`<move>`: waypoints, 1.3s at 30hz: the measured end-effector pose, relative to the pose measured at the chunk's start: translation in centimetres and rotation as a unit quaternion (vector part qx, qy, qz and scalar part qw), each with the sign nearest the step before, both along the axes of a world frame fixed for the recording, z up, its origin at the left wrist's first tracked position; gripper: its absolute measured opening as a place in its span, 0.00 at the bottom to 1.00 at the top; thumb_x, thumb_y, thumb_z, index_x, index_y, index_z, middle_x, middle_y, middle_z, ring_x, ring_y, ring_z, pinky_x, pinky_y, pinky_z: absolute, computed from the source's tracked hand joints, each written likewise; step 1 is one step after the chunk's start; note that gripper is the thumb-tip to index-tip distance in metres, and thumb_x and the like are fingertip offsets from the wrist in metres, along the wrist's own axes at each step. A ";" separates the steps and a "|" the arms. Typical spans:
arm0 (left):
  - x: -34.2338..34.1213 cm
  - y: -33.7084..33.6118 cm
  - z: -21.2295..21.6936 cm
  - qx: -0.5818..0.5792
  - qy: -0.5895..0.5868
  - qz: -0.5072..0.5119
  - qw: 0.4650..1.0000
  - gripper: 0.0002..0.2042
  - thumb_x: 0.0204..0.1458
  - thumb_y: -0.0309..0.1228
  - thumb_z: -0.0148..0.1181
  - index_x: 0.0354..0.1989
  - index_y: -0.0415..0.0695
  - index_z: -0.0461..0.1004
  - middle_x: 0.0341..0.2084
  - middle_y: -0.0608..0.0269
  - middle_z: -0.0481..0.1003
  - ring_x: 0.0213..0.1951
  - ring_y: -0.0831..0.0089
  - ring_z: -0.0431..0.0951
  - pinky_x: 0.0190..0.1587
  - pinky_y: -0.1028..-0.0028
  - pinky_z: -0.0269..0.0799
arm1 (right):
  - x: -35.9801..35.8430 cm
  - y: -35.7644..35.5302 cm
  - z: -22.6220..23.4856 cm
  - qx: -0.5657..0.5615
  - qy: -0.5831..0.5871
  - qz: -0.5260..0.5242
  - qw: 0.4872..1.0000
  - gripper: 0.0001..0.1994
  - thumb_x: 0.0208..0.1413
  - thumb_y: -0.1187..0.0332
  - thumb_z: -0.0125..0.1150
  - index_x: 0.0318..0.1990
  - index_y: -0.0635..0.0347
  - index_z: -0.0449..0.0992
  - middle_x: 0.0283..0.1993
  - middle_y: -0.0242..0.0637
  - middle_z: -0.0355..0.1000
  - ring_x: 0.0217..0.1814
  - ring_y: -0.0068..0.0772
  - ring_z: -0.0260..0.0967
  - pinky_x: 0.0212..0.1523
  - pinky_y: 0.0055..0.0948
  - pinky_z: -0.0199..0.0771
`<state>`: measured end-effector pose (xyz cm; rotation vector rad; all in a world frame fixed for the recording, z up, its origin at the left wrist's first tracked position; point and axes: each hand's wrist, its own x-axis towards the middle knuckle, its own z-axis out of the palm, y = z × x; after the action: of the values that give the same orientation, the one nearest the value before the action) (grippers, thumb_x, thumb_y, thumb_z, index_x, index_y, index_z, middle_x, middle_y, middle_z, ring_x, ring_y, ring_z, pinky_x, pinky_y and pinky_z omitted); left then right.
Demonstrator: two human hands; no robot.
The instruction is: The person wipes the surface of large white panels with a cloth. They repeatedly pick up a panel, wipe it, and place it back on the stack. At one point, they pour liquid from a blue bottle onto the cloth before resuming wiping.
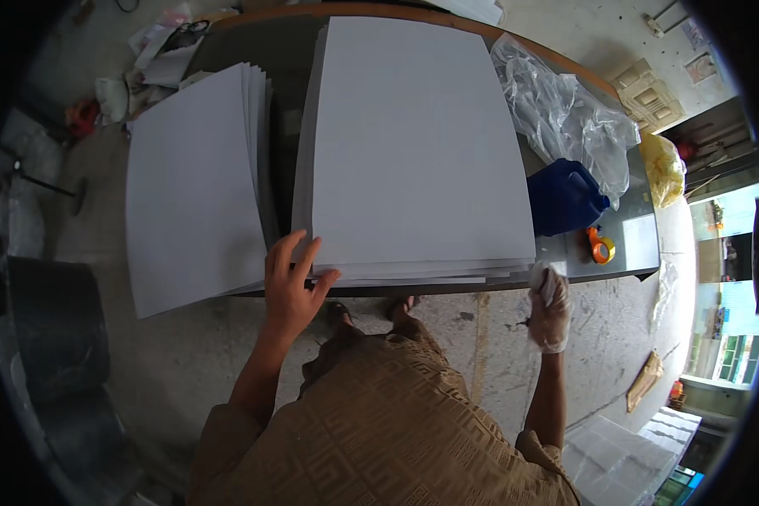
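A stack of large white sheets [417, 143] lies on the dark table, its near edges slightly fanned. At the near left corner of this stack is my left hand [290, 282], bare, with fingers spread and fingertips at the sheets' edge. My right hand [551, 312] wears a clear plastic glove and is closed around a white wad, which looks like a cloth [548, 274]. It hangs just off the near right corner of the stack. To the left, a second pile of white sheets [196, 190] sticks out past the table's near edge.
On the table's right are crumpled clear plastic [565, 118], a blue jug [565, 198] lying on its side and an orange tape dispenser [599, 244]. A black chair [55, 329] stands at left. Flat cardboard [645, 381] and a wrapped white stack [616, 460] are at lower right.
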<state>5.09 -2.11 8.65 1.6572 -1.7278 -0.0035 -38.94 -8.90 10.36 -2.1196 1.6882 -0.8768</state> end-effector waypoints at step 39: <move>-14.4 -11.5 1.9 0.076 0.747 -0.038 0.659 0.13 0.56 0.23 0.59 0.48 0.38 0.66 0.38 0.60 0.74 0.39 0.72 0.79 0.42 0.66 0.84 | 3.2 -8.5 -0.5 -0.038 -0.053 0.151 0.986 0.21 0.57 0.74 0.58 0.58 0.65 0.70 0.52 0.46 0.74 0.54 0.39 0.73 0.56 0.35 0.70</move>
<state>-9.29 -13.65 10.51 0.9521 -0.4343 -1.2214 -35.72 -17.44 9.86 -2.2563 1.2568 -0.9536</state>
